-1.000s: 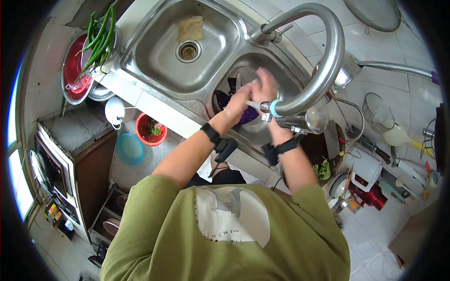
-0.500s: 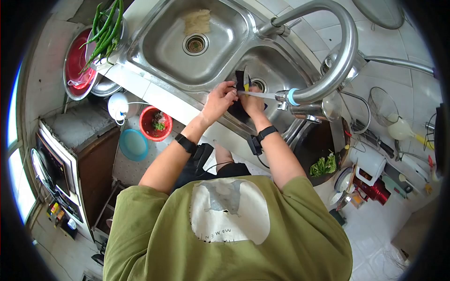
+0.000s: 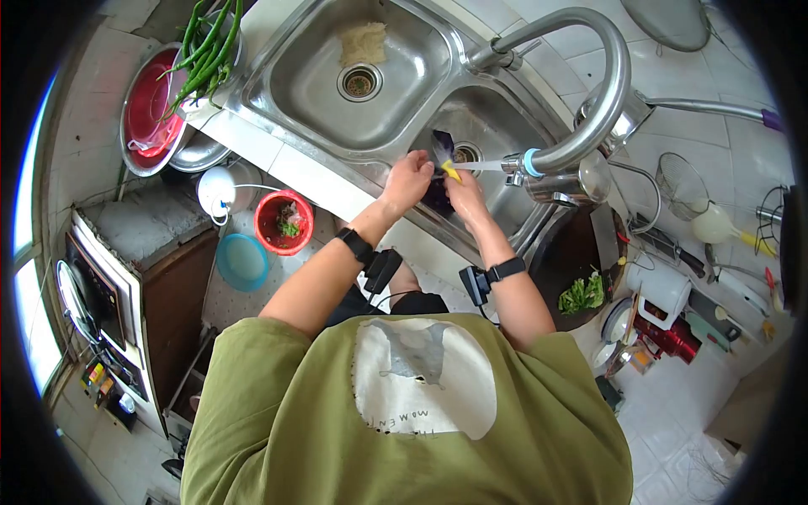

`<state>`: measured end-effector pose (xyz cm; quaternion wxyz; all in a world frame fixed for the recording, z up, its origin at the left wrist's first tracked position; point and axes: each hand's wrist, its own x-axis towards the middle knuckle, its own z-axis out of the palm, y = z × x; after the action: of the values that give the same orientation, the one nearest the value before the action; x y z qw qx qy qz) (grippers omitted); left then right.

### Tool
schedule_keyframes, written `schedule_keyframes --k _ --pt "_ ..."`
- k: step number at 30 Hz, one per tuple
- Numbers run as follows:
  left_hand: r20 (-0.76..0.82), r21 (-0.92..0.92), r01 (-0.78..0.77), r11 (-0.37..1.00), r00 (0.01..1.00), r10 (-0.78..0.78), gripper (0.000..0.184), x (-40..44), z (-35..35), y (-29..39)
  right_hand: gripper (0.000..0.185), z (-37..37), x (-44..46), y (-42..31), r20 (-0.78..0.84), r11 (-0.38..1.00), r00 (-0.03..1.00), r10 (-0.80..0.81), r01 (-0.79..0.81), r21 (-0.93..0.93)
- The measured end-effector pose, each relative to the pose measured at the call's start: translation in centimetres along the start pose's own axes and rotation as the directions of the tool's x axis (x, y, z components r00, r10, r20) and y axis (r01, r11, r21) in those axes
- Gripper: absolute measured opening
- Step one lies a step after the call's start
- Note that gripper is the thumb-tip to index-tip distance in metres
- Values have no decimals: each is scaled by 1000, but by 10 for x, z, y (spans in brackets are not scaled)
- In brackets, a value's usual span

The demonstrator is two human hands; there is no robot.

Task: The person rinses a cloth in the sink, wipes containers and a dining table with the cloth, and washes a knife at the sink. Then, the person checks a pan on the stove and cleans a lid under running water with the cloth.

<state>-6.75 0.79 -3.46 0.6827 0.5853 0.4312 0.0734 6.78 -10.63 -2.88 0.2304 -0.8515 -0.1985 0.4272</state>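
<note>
Over the right sink basin (image 3: 509, 126), my right hand (image 3: 465, 198) is closed round the yellow handle of a small knife (image 3: 452, 172). Its pale blade points away from me, beside a dark purple piece (image 3: 443, 141) that looks like eggplant. My left hand (image 3: 409, 178) is close by on the left, fingers curled toward the knife; what they hold is hidden. More dark purple (image 3: 438, 199) shows below and between my hands. Water runs from the faucet (image 3: 511, 166) onto the knife and my fingers.
The left basin (image 3: 286, 76) has a tan cloth (image 3: 363, 44) by its drain. Green chili peppers (image 3: 206, 63) are at upper left. A red bucket (image 3: 284, 222) with scraps and a blue basin (image 3: 241, 262) stand below the counter. Cut greens (image 3: 582, 293) lie on a round dark board (image 3: 560, 252).
My right hand has turned and drawn slightly back, exposing more of the yellow handle. My hands are a little farther apart, and the view has shifted slightly.
</note>
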Motion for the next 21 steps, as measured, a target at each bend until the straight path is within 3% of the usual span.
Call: schedule_keyframes --k 2,3,4,5,6,8,9,13,17,19,21 --pt "-23 74 89 993 996 -88 43 2 12 20 41 0 -2 21 -97 986 984 -152 157 48" --pt "102 -205 220 954 974 -202 41 4 17 29 41 -7 -18 8 -98 986 984 -152 157 49" --pt "254 -446 362 818 928 -272 40 10 24 34 41 -20 -46 -25 -117 944 962 -246 210 -256" --pt "289 -506 433 746 900 -326 34 24 32 32 42 -27 -64 -43 -106 810 935 -339 233 -538" --pt "292 -503 435 747 899 -326 34 34 40 25 42 -26 -70 -41 -109 812 935 -337 230 -537" --pt "383 -683 461 566 886 -260 30 48 54 16 40 -26 -77 -39 -89 672 798 -596 435 -598" --pt "319 -681 459 570 887 -333 26 47 59 20 42 -27 -83 -39 -88 729 828 -553 430 -533" --pt "295 -816 388 429 917 -269 26 39 67 30 46 -28 -85 -26 -181 819 847 -501 395 -417" --pt "244 -724 357 590 933 -265 27 36 64 31 47 -33 -79 -11 -160 789 804 -572 487 -373" --pt "243 -756 367 542 926 -288 28 32 67 38 47 -38 -79 -18 -148 762 778 -611 527 -376" --pt "243 -788 373 490 920 -309 29 26 72 41 35 -43 -78 -28 -157 882 897 -414 352 -313"
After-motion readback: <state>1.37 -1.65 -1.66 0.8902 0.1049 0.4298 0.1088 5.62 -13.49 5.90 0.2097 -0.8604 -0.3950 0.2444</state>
